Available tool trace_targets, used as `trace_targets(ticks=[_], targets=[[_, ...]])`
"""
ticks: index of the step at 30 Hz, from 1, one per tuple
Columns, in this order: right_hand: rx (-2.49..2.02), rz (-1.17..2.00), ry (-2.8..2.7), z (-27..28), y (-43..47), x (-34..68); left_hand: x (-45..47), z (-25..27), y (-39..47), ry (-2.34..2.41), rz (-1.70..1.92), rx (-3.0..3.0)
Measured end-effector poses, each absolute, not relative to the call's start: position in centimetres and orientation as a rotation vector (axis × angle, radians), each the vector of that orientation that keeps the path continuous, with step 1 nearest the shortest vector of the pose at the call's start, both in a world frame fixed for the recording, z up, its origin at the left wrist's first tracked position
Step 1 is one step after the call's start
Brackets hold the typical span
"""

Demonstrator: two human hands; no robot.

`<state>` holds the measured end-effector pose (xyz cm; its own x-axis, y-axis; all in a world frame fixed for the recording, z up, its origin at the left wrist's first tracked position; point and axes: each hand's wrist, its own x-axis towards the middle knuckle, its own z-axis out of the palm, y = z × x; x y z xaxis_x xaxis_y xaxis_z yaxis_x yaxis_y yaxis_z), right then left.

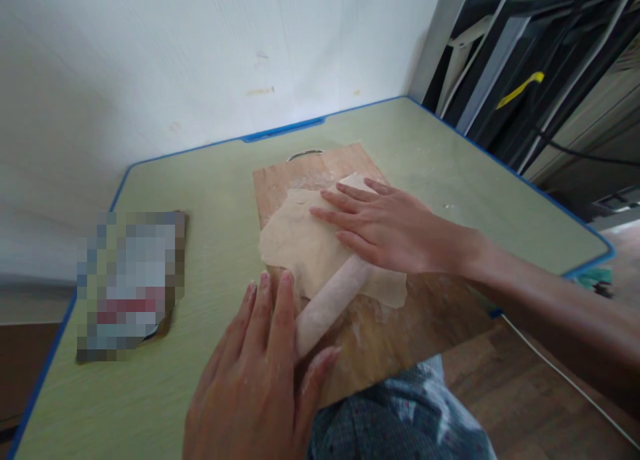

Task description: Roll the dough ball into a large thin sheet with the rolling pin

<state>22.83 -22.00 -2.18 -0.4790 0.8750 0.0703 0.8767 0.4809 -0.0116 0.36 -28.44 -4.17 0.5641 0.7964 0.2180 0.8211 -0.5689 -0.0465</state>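
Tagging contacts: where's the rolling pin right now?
Head view, just below centre: the rolling pin lies slantwise over the near edge of the dough sheet on the wooden board, left hand at its near end, right hand at its far end.

Dough sheet (303, 233): pale cream, near uniform. Rolling pin (333, 300): whitish beige. Board (400, 340): tan to mid-brown, wood-grain, white powdery streaks. Tabletop (215, 193): pale green; edging (285, 129) solid blue. Wall (200, 60): white, small tan marks. Cloth (390, 423): dark blue-grey, small speckles, lighter patches. Floor (505, 387): brown plank pattern. Hooked strip (520, 92): bright yellow.
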Motion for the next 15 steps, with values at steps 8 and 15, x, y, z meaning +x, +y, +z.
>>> trace_targets(ticks=[8,15], targets=[[-1.661,-0.15,-2.451,-2.9,-27.2,23.3,0.4,-4.4,-29.1,-1.34,-0.25,-2.647],[-1.633,-0.123,-2.328,-3.7,-30.7,23.7,0.8,-4.2,-30.0,-1.28,-0.254,-2.582]])
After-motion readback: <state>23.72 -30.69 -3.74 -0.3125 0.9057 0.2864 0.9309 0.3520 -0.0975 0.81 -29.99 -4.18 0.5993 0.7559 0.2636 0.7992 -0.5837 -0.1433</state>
